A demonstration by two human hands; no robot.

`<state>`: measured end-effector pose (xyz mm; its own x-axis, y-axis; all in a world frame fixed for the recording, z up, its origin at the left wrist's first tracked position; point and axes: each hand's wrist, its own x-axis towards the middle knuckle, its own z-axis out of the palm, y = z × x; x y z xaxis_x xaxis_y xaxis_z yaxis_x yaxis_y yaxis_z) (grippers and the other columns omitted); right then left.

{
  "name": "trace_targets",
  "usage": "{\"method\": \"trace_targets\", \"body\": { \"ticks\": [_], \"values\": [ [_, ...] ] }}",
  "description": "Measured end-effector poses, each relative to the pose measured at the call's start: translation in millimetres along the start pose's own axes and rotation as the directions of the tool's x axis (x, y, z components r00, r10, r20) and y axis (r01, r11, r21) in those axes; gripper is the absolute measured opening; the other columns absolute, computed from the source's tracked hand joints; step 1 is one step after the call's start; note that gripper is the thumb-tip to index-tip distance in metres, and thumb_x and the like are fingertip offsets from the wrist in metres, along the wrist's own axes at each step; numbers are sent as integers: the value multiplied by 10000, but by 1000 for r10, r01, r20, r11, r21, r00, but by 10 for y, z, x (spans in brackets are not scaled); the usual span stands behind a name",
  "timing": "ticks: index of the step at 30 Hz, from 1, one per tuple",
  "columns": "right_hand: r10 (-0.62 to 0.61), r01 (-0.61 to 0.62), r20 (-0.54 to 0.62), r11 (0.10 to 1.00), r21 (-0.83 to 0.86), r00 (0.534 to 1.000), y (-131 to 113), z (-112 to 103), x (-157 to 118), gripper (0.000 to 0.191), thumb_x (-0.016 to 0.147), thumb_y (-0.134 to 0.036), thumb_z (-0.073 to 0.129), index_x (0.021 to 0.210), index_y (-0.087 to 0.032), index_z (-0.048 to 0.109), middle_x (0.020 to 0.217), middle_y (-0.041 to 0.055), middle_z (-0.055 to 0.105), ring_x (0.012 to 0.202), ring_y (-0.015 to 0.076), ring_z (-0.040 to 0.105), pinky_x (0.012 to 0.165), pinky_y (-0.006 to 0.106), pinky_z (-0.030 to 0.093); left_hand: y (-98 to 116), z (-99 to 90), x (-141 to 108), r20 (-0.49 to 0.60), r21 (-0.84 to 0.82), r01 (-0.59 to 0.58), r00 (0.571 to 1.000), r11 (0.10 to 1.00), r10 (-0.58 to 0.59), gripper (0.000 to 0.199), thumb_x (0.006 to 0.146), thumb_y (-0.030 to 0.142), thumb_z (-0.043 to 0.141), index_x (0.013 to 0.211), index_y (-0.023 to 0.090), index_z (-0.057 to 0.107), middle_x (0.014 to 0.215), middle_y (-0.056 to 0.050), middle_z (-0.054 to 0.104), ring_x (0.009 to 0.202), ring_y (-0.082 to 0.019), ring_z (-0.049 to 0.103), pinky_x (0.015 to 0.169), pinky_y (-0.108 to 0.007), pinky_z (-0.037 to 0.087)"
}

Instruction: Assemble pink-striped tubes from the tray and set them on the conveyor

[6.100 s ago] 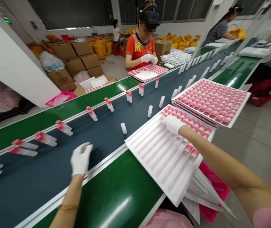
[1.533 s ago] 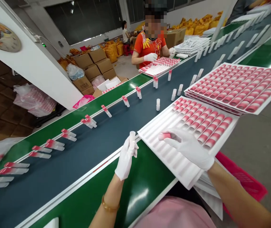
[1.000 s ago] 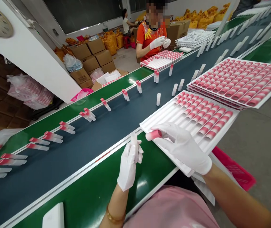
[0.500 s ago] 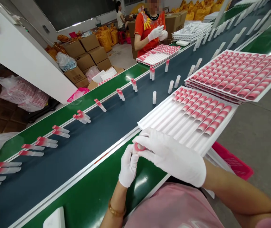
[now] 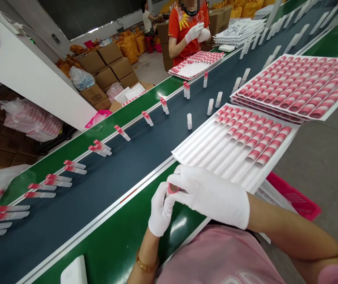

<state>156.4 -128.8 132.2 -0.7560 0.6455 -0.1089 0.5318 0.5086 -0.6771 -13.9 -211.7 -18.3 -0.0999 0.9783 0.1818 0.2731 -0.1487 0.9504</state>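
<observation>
My gloved left hand (image 5: 160, 210) is shut around a white tube, mostly hidden in the fingers. My gloved right hand (image 5: 207, 196) meets it and pinches a pink-and-white cylinder (image 5: 173, 188), whose pink end shows between both gloves. Just beyond my right hand lies a white foam tray (image 5: 213, 152), with pink-and-white cylinders in its far grooves and bare grooves nearer me. A full tray (image 5: 293, 87) rests on a stack beyond it.
A dark blue conveyor belt (image 5: 98, 185) carries white tubes (image 5: 189, 121) and pink-tipped tubes (image 5: 122, 133), with green edging alongside. Across it, a co-worker's gloved hands (image 5: 194, 33) work above another tray (image 5: 196, 65). A pink crate (image 5: 293, 195) sits below the trays to my right.
My right hand has moved off the tray with the cylinder and brought it against the white tube in my left hand. The two hands now touch. The view has tilted slightly.
</observation>
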Motion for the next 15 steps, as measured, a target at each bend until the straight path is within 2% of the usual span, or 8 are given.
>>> {"method": "trace_targets", "body": {
  "ticks": [3, 6, 10, 13, 15],
  "values": [
    [-22, 30, -80, 995, 99, 997, 105, 53, -12, 225, 938, -118, 623, 747, -170, 518, 749, -42, 481, 679, 102, 481, 634, 245, 332, 99, 36, 1, 5, -103, 89, 996, 991, -88, 319, 938, 481, 556, 1071, 216, 673, 819, -30, 596, 696, -159, 537, 667, -273, 487],
    [-6, 35, -160, 983, 180, 987, 260, 134, -27, 215, 932, -126, 624, 756, -188, 518, 750, -62, 510, 723, 97, 514, 671, 236, 353, 203, 76, 6, 50, -196, 212, 977, 957, -206, 378, 854, 433, 671, 1170, 227, 644, 910, -34, 634, 744, -168, 572, 695, -281, 506],
    [57, -31, -128, 979, 200, 990, 397, 275, 5, 187, 947, -137, 571, 787, -207, 506, 762, -69, 529, 731, 105, 517, 678, 248, 366, 274, 78, -63, 115, 4, 347, 931, 938, -345, 182, 909, 313, 585, 1022, 219, 693, 830, -9, 632, 724, -155, 576, 697, -267, 482],
    [80, -59, -72, 966, 253, 994, 429, 385, 79, 146, 955, -156, 530, 824, -221, 531, 801, -56, 562, 778, 120, 550, 720, 256, 415, 271, 60, -103, 105, 128, 340, 930, 932, -353, 168, 927, 327, 565, 967, 222, 690, 776, 11, 603, 711, -147, 542, 680, -255, 453],
    [89, -72, -46, 958, 279, 995, 465, 421, 144, 100, 952, -193, 522, 885, -234, 583, 857, -36, 609, 841, 143, 594, 782, 280, 465, 228, -8, -13, 121, 180, 315, 933, 932, -338, 149, 909, 323, 587, 896, 214, 688, 757, 16, 598, 716, -146, 534, 676, -248, 442]
  ]
}}
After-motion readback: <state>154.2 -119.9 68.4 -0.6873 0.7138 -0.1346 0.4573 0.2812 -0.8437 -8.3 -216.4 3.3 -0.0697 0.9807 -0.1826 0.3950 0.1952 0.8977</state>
